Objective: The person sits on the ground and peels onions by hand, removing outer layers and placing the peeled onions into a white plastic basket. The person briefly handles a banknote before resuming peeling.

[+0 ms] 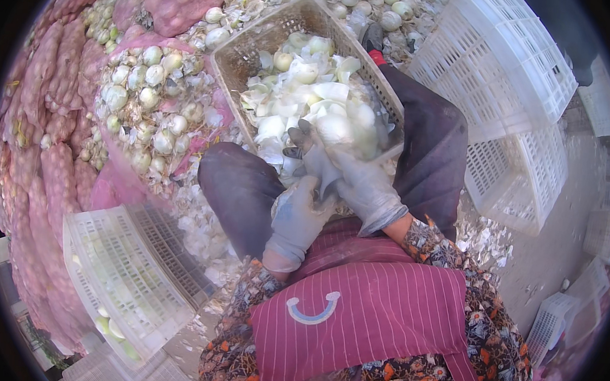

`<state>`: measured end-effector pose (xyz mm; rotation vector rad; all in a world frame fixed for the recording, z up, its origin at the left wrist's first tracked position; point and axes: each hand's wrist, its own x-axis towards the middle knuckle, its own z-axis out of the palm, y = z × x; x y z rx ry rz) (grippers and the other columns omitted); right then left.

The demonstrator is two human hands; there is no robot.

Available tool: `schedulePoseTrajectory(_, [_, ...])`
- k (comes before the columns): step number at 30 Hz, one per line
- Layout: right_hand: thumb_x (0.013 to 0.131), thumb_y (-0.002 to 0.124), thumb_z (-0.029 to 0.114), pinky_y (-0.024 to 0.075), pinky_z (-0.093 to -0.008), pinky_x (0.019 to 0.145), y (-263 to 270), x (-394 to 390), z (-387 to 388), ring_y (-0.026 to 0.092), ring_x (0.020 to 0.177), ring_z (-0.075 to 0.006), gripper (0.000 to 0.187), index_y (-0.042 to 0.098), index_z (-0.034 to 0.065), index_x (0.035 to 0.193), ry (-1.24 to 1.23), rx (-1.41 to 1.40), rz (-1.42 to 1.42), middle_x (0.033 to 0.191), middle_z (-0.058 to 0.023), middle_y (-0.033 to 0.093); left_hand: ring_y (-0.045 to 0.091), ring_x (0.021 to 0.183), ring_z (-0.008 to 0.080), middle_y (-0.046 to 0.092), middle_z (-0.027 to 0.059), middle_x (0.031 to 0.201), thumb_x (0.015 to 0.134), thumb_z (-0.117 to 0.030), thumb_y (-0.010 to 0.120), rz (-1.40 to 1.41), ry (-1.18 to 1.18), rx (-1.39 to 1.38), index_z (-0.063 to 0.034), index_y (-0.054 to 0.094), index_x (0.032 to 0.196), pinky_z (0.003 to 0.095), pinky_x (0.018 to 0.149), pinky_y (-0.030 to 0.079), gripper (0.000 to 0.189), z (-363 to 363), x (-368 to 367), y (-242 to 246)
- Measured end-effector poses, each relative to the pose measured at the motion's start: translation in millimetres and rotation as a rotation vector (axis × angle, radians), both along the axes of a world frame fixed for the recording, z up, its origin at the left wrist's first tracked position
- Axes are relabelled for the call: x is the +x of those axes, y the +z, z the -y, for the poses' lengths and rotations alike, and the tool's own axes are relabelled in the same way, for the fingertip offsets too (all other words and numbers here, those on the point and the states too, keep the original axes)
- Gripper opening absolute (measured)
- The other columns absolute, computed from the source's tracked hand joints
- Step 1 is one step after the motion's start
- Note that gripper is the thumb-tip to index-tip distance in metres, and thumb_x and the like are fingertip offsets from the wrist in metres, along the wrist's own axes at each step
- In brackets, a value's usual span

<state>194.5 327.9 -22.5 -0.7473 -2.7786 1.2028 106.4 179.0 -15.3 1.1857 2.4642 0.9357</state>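
Both hands wear pale grey work gloves with dark fingertips and meet over my lap, at the near edge of a dirty plastic crate (225, 75). My left hand (298, 216) has its fingers curled beside the right palm; what lies inside them is hidden. My right hand (352, 177) reaches across it, its fingers extended up and left towards the crate. Between the hands, a grey pointed shape is too blurred to name. White onions (303, 71) and loose onion skins (331, 93) fill much of the crate, which stands between my knees.
An open pink mesh sack of onions (152, 94) lies left of the crate, with full mesh sacks (57, 74) beyond. A white crate (124, 274) holding onions stands lower left. Stacked white crates (493, 60) stand right. Skins litter the ground.
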Motion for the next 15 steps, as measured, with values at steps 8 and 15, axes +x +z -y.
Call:
schedulePoseTrajectory(8, [0.088,0.061,0.018,0.0520,-0.0475,0.064,10.9,-0.1,2.4,0.066,0.073,-0.0351,0.055,0.051,0.0207,0.142,0.264,0.104,-0.160,0.083,-0.0170,0.064,0.059,0.062,0.0319,0.062,0.0155,0.073,0.089,-0.016,0.068,0.160,0.201,0.100,-0.0017,0.067,0.087,0.0391,0.059,0.046,0.015,18.1,-26.4,-3.2])
schedulePoseTrajectory(15, [0.091,0.059,0.023,0.0521,-0.0451,0.060,5.9,4.3,6.5,0.064,0.065,-0.0342,0.034,0.064,0.0195,0.125,0.403,0.466,-0.158,0.076,-0.0137,0.063,0.047,0.062,0.0080,0.055,0.0066,0.068,0.096,-0.016,0.065,0.794,0.405,0.387,-0.0004,0.068,0.092,0.0275,0.055,0.040,0.016,13.3,-23.1,0.5])
